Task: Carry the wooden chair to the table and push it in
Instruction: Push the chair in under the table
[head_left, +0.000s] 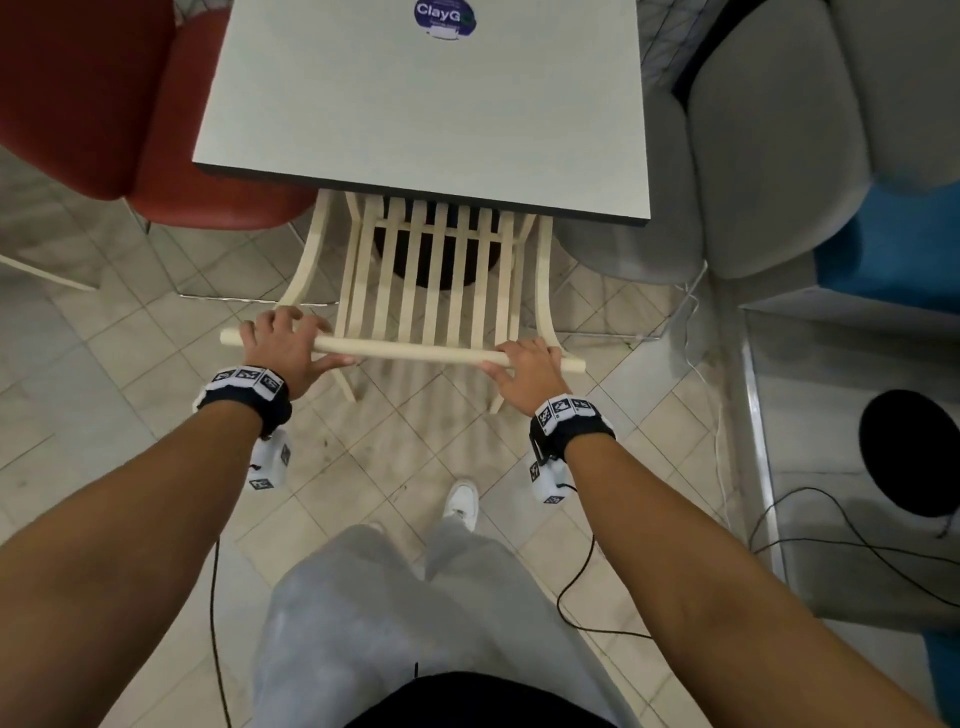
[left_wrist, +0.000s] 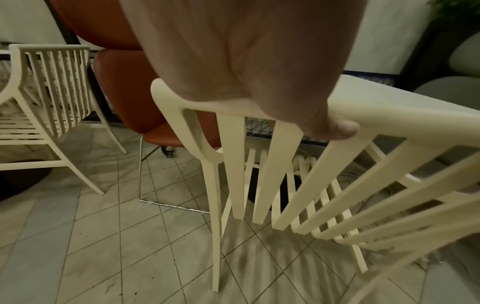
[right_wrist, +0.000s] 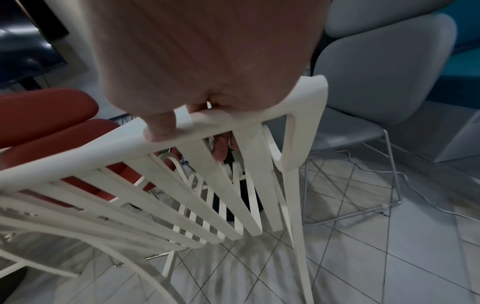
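Table (head_left: 426, 104) ahead; chair (head_left: 431, 270) seat partly under near edge, back rail toward person. Left hand (head_left: 283, 345) and right hand (head_left: 527, 366) both grip top rail. Risk: skewed push drives chair into red chair (head_left: 156, 130) or grey chair (head_left: 769, 156); leg may snag cable (head_left: 696, 332).

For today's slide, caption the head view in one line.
Both hands, left hand and right hand, grip the wooden chair top rail, its seat partly under the table.

You are standing in a café-like seating area: a square pale grey table (head_left: 415, 104) with a round blue logo sticker (head_left: 444, 18), padded red chairs (head_left: 104, 93) and grey chairs (head_left: 779, 156), a tiled floor (head_left: 363, 467)
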